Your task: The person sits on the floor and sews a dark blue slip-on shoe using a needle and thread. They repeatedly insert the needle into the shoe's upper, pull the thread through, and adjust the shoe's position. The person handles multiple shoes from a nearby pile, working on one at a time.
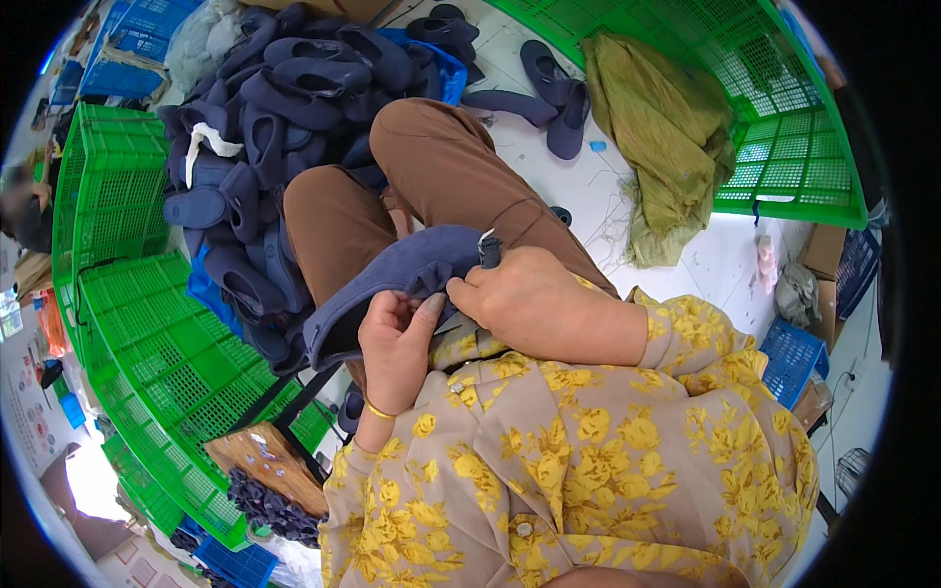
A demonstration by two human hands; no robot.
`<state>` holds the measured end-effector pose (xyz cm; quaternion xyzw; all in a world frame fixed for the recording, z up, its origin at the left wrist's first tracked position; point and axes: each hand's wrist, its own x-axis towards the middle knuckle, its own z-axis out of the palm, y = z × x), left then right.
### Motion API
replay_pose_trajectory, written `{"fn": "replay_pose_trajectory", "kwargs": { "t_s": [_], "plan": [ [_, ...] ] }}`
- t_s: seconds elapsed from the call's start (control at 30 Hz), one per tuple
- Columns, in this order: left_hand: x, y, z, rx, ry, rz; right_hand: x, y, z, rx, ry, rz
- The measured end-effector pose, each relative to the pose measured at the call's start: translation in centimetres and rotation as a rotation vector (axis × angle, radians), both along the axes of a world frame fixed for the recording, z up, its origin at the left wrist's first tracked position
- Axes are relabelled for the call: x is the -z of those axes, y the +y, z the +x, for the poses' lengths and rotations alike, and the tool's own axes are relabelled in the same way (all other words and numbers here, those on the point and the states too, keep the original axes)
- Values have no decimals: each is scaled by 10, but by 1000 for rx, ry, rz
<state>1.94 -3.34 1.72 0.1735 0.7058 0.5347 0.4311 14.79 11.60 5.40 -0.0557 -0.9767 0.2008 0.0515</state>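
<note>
A dark blue fabric shoe (368,291) lies across my lap, its toe end with a small bow (429,279) toward my hands. My left hand (392,355), with a gold bangle at the wrist, pinches the shoe's opening edge beside the bow, thumb on top. Curled fingers of my right hand (537,302) meet the shoe at the bow's right side; whatever is between these fingertips is hidden. Around one right finger sits a dark wrap (489,252), with a short white strand sticking up from it.
Ahead and to the left rises a big heap of dark blue shoes (309,78). Green crates (147,309) flank it, and another green crate (789,162) stands at right. An olive cloth (667,137) and loose shoes (567,127) lie on the floor. A wooden board (263,461) is at lower left.
</note>
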Motion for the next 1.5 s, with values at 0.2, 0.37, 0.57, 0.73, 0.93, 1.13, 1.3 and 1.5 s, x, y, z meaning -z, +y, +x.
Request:
{"fn": "replay_pose_trajectory", "kwargs": {
  "t_s": [0.2,0.37,0.57,0.73,0.93,1.13,1.3,1.5],
  "plan": [
    [9,-2,2,25,211,-16,4,-2,-4,2,-5,-32],
    [8,-2,2,60,219,9,8,-1,-8,12,-19,-42],
    [9,-4,-5,137,161,24,17,2,-9,-1,-32,-96],
    [-7,2,-10,57,-101,5,36,16,-1,78,43,-385],
    [-3,5,-17,58,-216,22,44,31,0,54,10,-581],
    [3,6,-21,109,-312,43,47,35,0,52,38,-683],
    [14,5,-24,131,-415,97,50,37,-2,39,38,-736],
    [18,5,-27,154,-502,128,47,40,-4,17,-1,-733]
  ]
}}
